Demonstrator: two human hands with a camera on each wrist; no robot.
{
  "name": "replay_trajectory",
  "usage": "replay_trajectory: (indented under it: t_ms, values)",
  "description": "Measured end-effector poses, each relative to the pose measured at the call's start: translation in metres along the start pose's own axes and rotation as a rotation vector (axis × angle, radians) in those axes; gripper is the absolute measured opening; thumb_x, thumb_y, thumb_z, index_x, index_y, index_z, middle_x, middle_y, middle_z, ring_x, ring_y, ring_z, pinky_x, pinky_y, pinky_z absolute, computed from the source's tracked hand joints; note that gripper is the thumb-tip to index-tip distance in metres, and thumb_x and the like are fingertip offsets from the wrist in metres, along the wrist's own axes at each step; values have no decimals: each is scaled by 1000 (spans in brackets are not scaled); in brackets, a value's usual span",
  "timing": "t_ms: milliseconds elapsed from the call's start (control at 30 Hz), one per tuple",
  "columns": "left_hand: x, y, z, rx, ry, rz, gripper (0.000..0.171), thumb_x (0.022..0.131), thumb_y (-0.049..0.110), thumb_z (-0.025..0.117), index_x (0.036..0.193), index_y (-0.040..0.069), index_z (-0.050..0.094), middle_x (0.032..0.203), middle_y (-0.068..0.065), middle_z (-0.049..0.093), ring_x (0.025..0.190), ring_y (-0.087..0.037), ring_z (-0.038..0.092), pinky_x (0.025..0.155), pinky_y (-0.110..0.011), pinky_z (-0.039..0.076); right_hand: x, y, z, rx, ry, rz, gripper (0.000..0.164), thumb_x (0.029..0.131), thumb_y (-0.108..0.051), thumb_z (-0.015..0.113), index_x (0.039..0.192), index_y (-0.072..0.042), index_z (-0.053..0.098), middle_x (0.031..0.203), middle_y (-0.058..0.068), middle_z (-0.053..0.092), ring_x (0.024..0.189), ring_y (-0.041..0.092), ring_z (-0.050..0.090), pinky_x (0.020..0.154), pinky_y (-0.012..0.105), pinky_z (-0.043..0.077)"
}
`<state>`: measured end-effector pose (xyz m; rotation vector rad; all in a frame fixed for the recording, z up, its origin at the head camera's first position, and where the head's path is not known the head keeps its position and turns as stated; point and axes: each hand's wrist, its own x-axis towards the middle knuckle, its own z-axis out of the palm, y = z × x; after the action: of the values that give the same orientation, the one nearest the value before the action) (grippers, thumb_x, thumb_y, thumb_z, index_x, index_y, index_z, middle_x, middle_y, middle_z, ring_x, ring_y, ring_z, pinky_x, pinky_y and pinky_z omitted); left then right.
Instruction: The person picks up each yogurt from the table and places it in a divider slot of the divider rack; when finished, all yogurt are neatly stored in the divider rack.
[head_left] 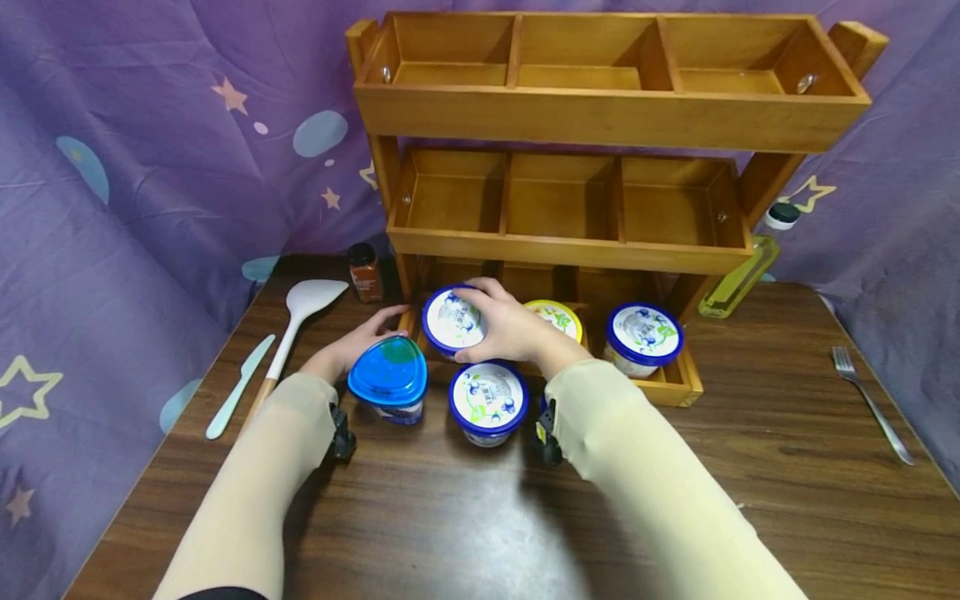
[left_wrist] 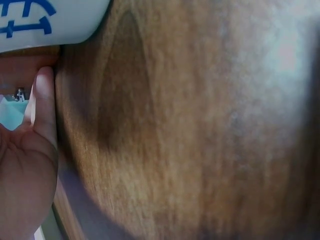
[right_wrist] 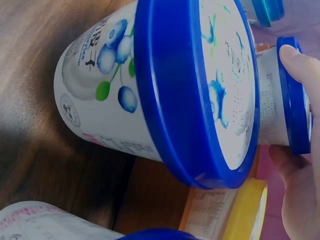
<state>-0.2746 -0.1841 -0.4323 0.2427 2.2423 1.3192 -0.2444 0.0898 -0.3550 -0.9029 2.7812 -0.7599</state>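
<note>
My right hand (head_left: 513, 325) grips a round white tub with a blue lid (head_left: 450, 321) by its rim, over the left end of the rack's bottom tier. In the right wrist view, thumb and fingers span that tub's lid (right_wrist: 294, 120). My left hand (head_left: 360, 343) reaches to the rack's lower left corner, fingers extended against the wood. Just in front of it stands a cup with a blue rounded-triangle lid (head_left: 388, 372). Another blue-lidded tub (head_left: 489, 398) stands on the table between my arms. One more tub (right_wrist: 50, 222) is mostly hidden under my right wrist.
A three-tier wooden rack (head_left: 611, 117) stands at the back. Its bottom tier holds a yellow-lidded tub (head_left: 562, 317) and a blue-lidded tub (head_left: 643, 332). Leftward are a spice jar (head_left: 366, 273), white ladle (head_left: 306, 300) and pale knife (head_left: 240, 387); rightward, an oil bottle (head_left: 741, 275) and fork (head_left: 870, 404).
</note>
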Motion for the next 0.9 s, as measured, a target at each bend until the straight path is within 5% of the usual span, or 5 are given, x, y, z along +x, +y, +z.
replay_trajectory:
  t_ms: [467,700,900]
  values:
    - [1,0,1,-10,9,-14,63,95,42,51,149,31,19,138,-21,40,127,-37,38,104,-54,25,15,1,5,-22,-83,41,87,69,-43,78,142,-16,40,147,17,24,128,33,36,103,45,32]
    - [-17,27,1,-24,-26,-41,63,97,34,49,150,24,18,142,-25,35,131,-40,33,105,-56,22,16,-2,6,-48,-129,100,82,72,-45,76,142,-21,40,148,18,21,129,36,35,103,47,32]
    - [-17,27,1,-16,-22,-42,63,96,35,50,150,25,19,141,-25,36,130,-40,34,105,-56,23,17,-1,9,-57,-145,126,82,72,-47,76,143,-22,40,148,19,22,127,36,37,103,47,32]
